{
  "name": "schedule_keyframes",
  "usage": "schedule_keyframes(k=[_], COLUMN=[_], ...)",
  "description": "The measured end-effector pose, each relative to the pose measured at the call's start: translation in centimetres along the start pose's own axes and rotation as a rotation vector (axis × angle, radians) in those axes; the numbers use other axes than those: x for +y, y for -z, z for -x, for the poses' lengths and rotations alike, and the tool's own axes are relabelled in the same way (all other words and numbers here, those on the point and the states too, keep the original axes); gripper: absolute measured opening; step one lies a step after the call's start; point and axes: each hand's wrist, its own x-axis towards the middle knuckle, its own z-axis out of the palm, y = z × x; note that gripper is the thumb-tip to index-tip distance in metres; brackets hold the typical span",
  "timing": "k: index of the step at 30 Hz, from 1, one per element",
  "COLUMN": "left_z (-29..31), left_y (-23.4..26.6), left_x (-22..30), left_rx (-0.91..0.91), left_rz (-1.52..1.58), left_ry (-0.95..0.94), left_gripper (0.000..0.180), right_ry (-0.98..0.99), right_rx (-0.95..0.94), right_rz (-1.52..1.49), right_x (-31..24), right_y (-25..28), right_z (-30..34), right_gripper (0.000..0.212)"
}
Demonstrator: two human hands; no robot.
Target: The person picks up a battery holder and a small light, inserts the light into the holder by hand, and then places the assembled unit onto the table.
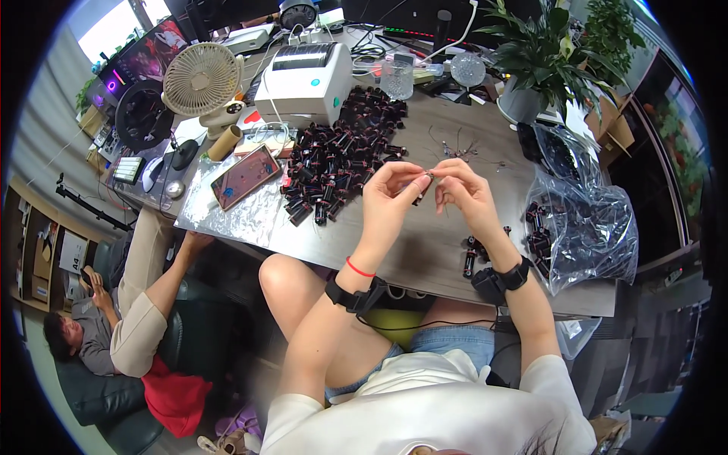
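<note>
My left hand [393,189] and my right hand [466,196] meet over the table, fingertips pinched together. Between them is a small dark cylindrical part [418,200] with thin wire ends, mostly hidden by my left fingers. My right thumb and index finger pinch at its wire end; the exact contact is too small to make out. Left of my hands lies a big heap of similar black cylindrical parts [345,144]. A few loose black parts [470,259] lie beside my right wrist. Thin wires with small components [459,149] lie beyond my hands.
A clear plastic bag [599,235] lies at the right, with more black parts beside it. A phone [246,177] rests on plastic sheeting at the left. Behind stand a white printer [307,83], a fan [203,80] and a potted plant [523,98]. Another person [87,334] sits at the left.
</note>
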Motion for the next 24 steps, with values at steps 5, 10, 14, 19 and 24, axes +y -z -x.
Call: schedule_keyframes(k=[5, 10, 14, 19, 24], left_z=[0.6, 1.1, 1.7, 2.2, 3.5], left_y=[-1.0, -1.3, -2.0, -3.0, -4.0], left_x=[-1.6, -1.8, -1.8, -2.0, -3.9], left_rx=[0.024, 0.003, -0.005, -0.004, -0.003], left_rz=[0.05, 0.299, 0.436, 0.49, 0.447], left_ry=[0.051, 0.275, 0.357, 0.386, 0.422], left_gripper=[0.017, 0.025, 0.033, 0.041, 0.046], right_ry=[0.187, 0.28, 0.329, 0.275, 0.313], right_rx=[0.109, 0.155, 0.183, 0.292, 0.533], right_rz=[0.345, 0.413, 0.436, 0.216, 0.211], right_x=[0.8, 1.6, 1.6, 2.3, 3.9], right_y=[0.3, 0.6, 0.5, -0.5, -1.9], right_z=[0.2, 0.2, 0.4, 0.8, 0.8], right_gripper=[0.013, 0.007, 0.004, 0.006, 0.012])
